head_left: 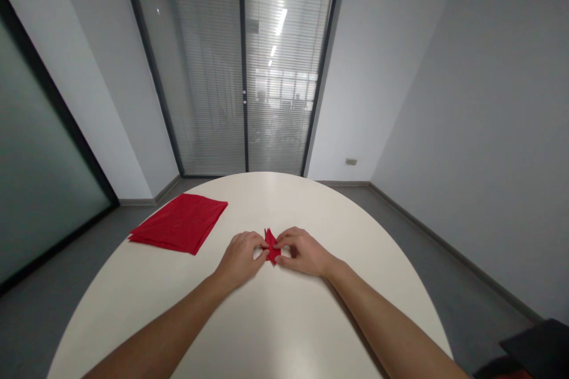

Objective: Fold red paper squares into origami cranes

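Observation:
A small folded piece of red paper (pixel 271 245) lies near the middle of a round white table (pixel 267 320). My left hand (pixel 242 256) pinches its left side with curled fingers. My right hand (pixel 302 250) pinches its right side, fingertips pressed on the paper. Both hands rest on the tabletop and meet at the paper.
A stack of flat red paper sheets (pixel 180 222) lies on the table's far left. Beyond the table stand glass doors with blinds (pixel 244 71), grey walls and grey floor. A dark object (pixel 537 343) sits at the lower right corner.

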Demonstrator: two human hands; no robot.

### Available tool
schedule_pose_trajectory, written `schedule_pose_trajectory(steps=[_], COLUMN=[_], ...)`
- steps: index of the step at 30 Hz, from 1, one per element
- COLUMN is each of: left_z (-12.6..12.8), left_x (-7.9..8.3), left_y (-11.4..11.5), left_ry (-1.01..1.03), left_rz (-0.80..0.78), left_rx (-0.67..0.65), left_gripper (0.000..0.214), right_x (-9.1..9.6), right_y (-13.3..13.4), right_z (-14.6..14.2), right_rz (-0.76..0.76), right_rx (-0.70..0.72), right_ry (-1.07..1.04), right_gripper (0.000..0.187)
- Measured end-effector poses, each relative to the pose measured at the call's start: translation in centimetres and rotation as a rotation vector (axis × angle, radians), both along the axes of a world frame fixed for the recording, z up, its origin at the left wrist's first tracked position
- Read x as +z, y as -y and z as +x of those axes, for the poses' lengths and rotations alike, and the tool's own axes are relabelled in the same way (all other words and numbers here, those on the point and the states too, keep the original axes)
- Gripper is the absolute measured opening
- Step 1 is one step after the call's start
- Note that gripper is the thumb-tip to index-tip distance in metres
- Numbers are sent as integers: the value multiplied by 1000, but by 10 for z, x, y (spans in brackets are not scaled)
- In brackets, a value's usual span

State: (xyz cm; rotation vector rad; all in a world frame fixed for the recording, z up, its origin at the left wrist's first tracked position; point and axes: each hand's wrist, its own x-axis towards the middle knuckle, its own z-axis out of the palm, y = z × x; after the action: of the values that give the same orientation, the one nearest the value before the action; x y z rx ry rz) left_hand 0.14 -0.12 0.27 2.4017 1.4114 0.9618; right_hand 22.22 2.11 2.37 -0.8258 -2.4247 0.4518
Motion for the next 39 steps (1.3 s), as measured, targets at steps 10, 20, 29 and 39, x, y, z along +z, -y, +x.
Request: schedule_pose_trajectory(steps=[10,20,29,39], left_z=[-3,-4,-2,-3], left_x=[6,0,1,-7], left_y=[5,4,2,-2], left_ry=[-101,-95,-105,-12], left_rz=[3,54,86,54], left_rx=[-53,-129,-137,-99], left_gripper=[23,35,40,42], right_x=[6,8,6,-5], right_y=[-2,3,5,-7], right_z=[3,2,-7,2], right_rz=[142,189,228,263], right_rx=[66,-2,-106,-87], right_ry=[163,187,289,318], right_gripper=[22,39,20,33])
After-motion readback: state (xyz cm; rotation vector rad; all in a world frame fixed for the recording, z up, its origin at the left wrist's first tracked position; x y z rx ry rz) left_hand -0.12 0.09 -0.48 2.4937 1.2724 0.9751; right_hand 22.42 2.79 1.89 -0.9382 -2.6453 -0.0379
